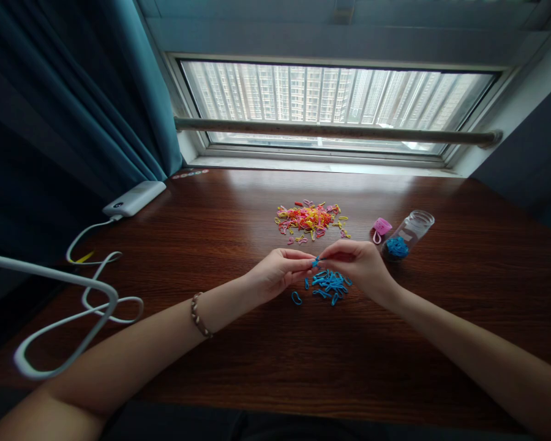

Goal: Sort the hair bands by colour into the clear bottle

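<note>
My left hand and my right hand meet fingertip to fingertip over the table. Between them is a small blue rubber band, pinched by both; whether it is one band or more is too small to tell. Right below lies a loose pile of blue rubber bands, with a single band apart on its left. Beyond my hands spreads a heap of pink, red, orange and yellow rubber bands. To the right, a clear jar leans, blue bands inside, beside a pink lid.
A white power bank rests at the table's back left, its white cable looping forward past my left forearm. A blue curtain hangs at the left. Behind the brown table is a window with a horizontal rail.
</note>
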A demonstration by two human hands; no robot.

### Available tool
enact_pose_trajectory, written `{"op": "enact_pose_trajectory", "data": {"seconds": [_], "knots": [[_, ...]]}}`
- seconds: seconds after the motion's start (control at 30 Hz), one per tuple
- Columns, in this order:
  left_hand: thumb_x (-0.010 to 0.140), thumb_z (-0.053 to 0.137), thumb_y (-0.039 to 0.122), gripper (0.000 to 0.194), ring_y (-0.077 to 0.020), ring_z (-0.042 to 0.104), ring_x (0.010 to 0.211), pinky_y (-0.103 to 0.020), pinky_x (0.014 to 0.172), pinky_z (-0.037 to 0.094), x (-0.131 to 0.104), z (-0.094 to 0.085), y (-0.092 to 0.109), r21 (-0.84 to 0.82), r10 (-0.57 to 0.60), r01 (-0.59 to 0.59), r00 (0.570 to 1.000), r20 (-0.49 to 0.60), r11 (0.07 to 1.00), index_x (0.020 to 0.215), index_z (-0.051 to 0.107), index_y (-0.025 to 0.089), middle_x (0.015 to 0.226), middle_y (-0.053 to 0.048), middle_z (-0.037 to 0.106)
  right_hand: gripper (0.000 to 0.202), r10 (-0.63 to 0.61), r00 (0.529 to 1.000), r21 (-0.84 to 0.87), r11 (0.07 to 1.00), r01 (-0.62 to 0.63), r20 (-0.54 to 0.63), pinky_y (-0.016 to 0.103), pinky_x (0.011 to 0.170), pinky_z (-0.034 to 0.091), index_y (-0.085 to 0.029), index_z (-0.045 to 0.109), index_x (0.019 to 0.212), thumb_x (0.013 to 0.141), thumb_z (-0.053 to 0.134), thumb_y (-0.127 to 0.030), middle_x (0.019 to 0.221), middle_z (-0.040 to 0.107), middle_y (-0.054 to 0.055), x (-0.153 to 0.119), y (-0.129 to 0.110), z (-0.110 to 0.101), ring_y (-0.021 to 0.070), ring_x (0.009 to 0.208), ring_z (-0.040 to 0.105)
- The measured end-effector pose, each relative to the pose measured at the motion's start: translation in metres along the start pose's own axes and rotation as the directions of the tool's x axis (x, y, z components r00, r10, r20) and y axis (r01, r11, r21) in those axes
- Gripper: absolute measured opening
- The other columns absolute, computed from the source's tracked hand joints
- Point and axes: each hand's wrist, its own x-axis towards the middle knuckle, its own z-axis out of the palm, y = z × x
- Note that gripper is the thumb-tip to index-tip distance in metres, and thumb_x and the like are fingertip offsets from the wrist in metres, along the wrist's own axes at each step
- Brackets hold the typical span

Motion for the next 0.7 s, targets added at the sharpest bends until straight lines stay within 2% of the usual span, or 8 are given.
{"op": "enact_pose_trajectory", "data": {"seconds": [0.13, 0.4, 0.5, 0.6, 0.7], "knots": [[0.068, 0.066, 0.009, 0.013, -0.0097, 0.063, 0.072, -0.016, 0.074, 0.05, 0.0, -0.002, 0.0, -0.006, -0.047, 0.047, 0.998, 0.044, 0.999, 0.081, 0.067, 0.006, 0.079, -0.008, 0.068, 0.005, -0.207, 0.978, -0.212, 0.956, 0.201, -0.006, 0.022, 0.056, 0.046, -0.017, 0.068, 0.071, 0.069, 0.065, -0.02, 0.076, 0.062, 0.005, 0.0, 0.002, -0.002, 0.0127, 0.066, 0.057], [0.067, 0.069, 0.015, 0.018, -0.0126, 0.063, 0.077, -0.021, 0.08, 0.049, -0.002, 0.001, 0.003, 0.038, -0.056, 0.054, 0.996, 0.066, 0.998, 0.083, 0.068, 0.006, 0.084, -0.01, 0.068, 0.008, -0.328, 0.939, -0.397, 0.852, 0.341, 0.102, 0.022, 0.062, 0.045, -0.018, 0.065, 0.073, 0.076, 0.057, -0.017, 0.074, 0.064, 0.003, -0.003, 0.004, 0.001, 0.0116, 0.066, 0.058], [0.063, 0.072, 0.013, 0.016, -0.0124, 0.063, 0.071, -0.022, 0.076, 0.049, -0.002, 0.0, 0.005, 0.088, -0.07, 0.067, 0.997, 0.037, 0.994, 0.077, 0.069, 0.007, 0.076, -0.008, 0.069, 0.007, -0.314, 0.942, -0.385, 0.86, 0.336, 0.12, 0.022, 0.062, 0.045, -0.018, 0.063, 0.072, 0.076, 0.057, -0.017, 0.074, 0.063, 0.002, -0.004, 0.003, 0.003, 0.0115, 0.067, 0.058], [0.059, 0.074, 0.011, 0.015, -0.0118, 0.063, 0.068, -0.022, 0.073, 0.05, 0.001, -0.005, 0.012, 0.125, -0.077, 0.079, 0.997, -0.017, 0.989, 0.072, 0.068, 0.008, 0.072, -0.008, 0.068, 0.004, -0.242, 0.969, -0.414, 0.878, 0.239, 0.047, 0.023, 0.061, 0.045, -0.018, 0.06, 0.078, 0.075, 0.059, -0.02, 0.077, 0.061, 0.003, -0.007, 0.003, 0.007, 0.0127, 0.067, 0.058], [0.055, 0.075, 0.008, 0.016, -0.0111, 0.062, 0.065, -0.022, 0.071, 0.05, 0.006, -0.012, 0.02, 0.138, 0.006, 0.011, 0.992, -0.126, 0.99, 0.069, 0.067, 0.008, 0.068, -0.006, 0.068, 0.019, -0.184, 0.983, -0.555, 0.817, 0.155, 0.003, 0.029, 0.065, 0.046, -0.017, 0.056, 0.089, 0.074, 0.061, -0.028, 0.081, 0.06, 0.006, -0.014, 0.004, 0.018, 0.0167, 0.073, 0.056]]}}
